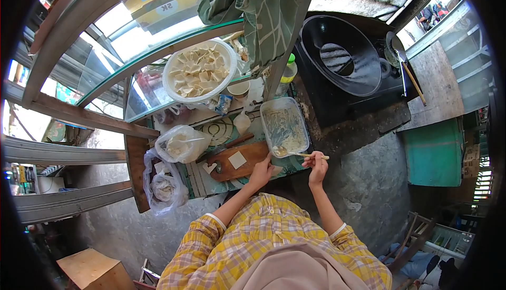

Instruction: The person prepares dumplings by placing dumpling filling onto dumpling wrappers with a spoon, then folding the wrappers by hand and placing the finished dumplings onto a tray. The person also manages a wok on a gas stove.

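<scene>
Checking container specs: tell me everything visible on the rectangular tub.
Tub: open, rectangular, rounded corners, translucent, looks like plastic. Sits upright right of the wooden board. Pale paste smears its inside, no deep fill visible. Spoon, held by the right hand, reaches in over the near rim. Left hand is by the near-left corner; contact unclear.

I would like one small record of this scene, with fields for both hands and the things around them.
Left hand: at the board's right end
Right hand: holds a spoon, its tip in the tub
Board: wooden, a pale square on it
Tub: pale paste inside
Plate: round, white, piled with pale pieces
Bags: two, left of the board
Pan: black, right of the tub
</scene>
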Motion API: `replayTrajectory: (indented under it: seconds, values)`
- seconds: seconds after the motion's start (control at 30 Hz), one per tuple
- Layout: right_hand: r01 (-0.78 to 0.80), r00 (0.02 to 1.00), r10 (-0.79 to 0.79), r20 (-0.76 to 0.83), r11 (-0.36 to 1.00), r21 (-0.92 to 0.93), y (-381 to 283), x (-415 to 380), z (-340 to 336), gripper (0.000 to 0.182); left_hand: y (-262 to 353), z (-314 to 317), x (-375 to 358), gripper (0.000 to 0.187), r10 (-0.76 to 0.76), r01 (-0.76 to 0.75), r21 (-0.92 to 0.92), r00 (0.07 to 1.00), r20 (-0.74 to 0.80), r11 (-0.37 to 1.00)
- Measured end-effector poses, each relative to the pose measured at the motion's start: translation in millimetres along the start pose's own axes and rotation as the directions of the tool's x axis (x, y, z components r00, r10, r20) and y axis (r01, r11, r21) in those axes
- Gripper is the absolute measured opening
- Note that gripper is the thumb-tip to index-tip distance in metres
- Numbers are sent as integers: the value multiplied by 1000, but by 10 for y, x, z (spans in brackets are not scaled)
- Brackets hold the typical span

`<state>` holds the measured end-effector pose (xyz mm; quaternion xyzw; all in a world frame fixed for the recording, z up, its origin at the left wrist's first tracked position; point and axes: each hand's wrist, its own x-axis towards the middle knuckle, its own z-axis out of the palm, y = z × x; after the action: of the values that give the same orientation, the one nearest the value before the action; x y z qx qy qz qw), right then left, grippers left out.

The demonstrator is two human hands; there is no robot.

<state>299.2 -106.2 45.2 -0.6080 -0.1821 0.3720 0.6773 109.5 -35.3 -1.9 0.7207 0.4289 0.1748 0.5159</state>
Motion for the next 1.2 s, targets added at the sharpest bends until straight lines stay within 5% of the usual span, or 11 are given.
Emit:
replayTrajectory:
  seconds: [0.1,0.2,0.3,0.4,0.6,0.9,1.2]
  values:
    - [-94,979,131,-156,969,228,113,15,-108,31,-62,-61,19,54,-29,30,11,1000,-6,1000]
    - [-49,980,87,-181,977,206,96,34,-161,30,-144,-163,-17,46,-218,215,-196,976,5,957]
    - [-40,985,73,-158,978,203,31,38,-186,34,-129,-271,-43,39,-452,446,-715,869,202,538]
    - [-65,990,92,-109,971,229,-59,52,-187,37,72,-426,-65,38,-404,474,-824,850,338,309]
    - [-116,993,116,26,914,388,-311,-11,-68,37,121,-372,11,34,-326,467,-882,845,423,67]
    - [-271,942,71,327,734,622,-788,-207,164,36,1069,-735,152,35,-215,373,-928,907,363,6]
    - [-265,942,43,333,705,658,-940,-226,246,22,1441,-936,31,27,-173,296,-955,940,293,-10]
